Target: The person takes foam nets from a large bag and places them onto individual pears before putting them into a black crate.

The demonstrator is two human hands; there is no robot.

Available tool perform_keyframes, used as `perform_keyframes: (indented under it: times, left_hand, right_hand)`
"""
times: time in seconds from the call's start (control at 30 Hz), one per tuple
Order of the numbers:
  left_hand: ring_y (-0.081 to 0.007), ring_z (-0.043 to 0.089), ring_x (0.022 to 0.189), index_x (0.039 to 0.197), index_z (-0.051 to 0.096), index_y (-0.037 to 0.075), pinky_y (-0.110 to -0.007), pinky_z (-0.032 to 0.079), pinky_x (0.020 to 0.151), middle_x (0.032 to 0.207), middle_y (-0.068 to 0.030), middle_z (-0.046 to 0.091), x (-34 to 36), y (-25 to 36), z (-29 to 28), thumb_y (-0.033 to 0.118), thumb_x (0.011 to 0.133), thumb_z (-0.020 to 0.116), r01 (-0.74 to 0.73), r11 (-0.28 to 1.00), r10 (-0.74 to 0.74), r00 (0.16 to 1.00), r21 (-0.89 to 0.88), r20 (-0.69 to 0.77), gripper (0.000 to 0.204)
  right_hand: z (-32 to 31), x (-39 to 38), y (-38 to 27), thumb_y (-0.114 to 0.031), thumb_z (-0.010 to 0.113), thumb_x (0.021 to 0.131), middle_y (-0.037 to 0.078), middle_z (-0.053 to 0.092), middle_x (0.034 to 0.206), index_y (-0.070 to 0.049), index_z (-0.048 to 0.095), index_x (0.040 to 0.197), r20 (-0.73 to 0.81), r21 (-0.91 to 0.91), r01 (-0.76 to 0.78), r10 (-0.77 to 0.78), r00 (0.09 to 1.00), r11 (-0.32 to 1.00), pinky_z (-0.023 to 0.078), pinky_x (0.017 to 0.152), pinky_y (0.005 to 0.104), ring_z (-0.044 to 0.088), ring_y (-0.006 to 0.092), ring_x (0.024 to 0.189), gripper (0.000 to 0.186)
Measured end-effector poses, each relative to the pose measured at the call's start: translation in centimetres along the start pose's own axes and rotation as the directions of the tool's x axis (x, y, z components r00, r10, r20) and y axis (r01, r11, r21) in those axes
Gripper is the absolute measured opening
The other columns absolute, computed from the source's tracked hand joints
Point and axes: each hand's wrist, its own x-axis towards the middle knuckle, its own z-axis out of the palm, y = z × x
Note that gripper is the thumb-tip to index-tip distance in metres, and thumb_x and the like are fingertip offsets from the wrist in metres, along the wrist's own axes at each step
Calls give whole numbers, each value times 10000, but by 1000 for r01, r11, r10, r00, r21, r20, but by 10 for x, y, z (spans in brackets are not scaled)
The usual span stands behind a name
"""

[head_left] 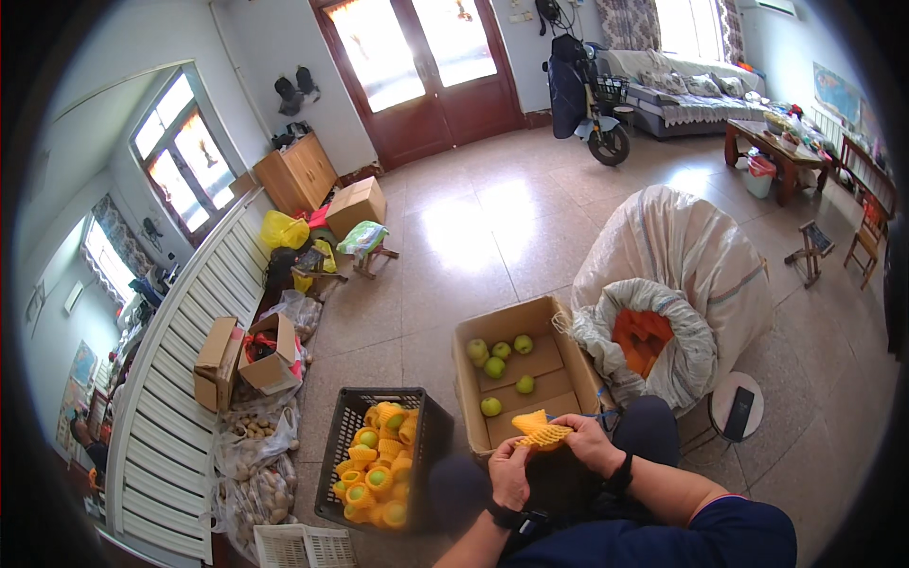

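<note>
A yellow foam fruit net point(542, 432) is stretched between my two hands, over my lap. My left hand point(509, 476) pinches its left end, and my right hand point(592, 447) grips the other end. No fruit shows inside the net. Just ahead stands an open cardboard box point(575, 364) with several green apples point(494, 367) lying loose on its bottom. To the left of my knees is a black plastic crate point(331, 445), filled with green apples in yellow foam nets point(379, 476).
A big white woven sack point(672, 246) stands right of the box, its rolled mouth showing orange material point(642, 339). A phone point(739, 414) lies on a round stool point(718, 402). Bags, cartons point(275, 355) and a white basket point(303, 546) line the left side.
</note>
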Motion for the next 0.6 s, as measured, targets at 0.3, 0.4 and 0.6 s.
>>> perform_keyframes:
  times: [0.3, 0.4, 0.6]
  left_hand:
    - [-203, 656, 883, 970, 645, 16, -343, 525, 889, 935, -76, 668, 4, 24, 11, 119, 937, 543, 109, 983, -90, 988, -149, 129, 148]
    - [-214, 665, 943, 1035, 665, -31, -362, 519, 898, 1008, -106, 697, 3, 39, 5, 158, 992, 487, -418, 746, 249, 897, 519, 365, 263]
    - [-198, 653, 1010, 1081, 630, -5, -359, 511, 927, 1064, -101, 681, -3, 36, 5, 172, 1030, 482, 91, 967, -44, 980, -237, 196, 236]
  right_hand:
    - [-14, 11, 7, -196, 559, 1016, 7, 668, 987, -6, 682, 1111, 149, 62, 10, -19, 989, 998, 489, 819, 264, 582, 90, 920, 246]
    - [-11, 12, -7, -199, 561, 1025, 7, 669, 1018, 1, 664, 1123, 182, 172, -129, 97, 978, 977, 486, 836, 259, 587, 79, 935, 246]
    - [-4, 5, -17, -175, 554, 1040, 2, 677, 1034, -5, 654, 1123, 239, 325, -192, 115, 964, 926, 490, 848, 228, 613, 70, 931, 214]
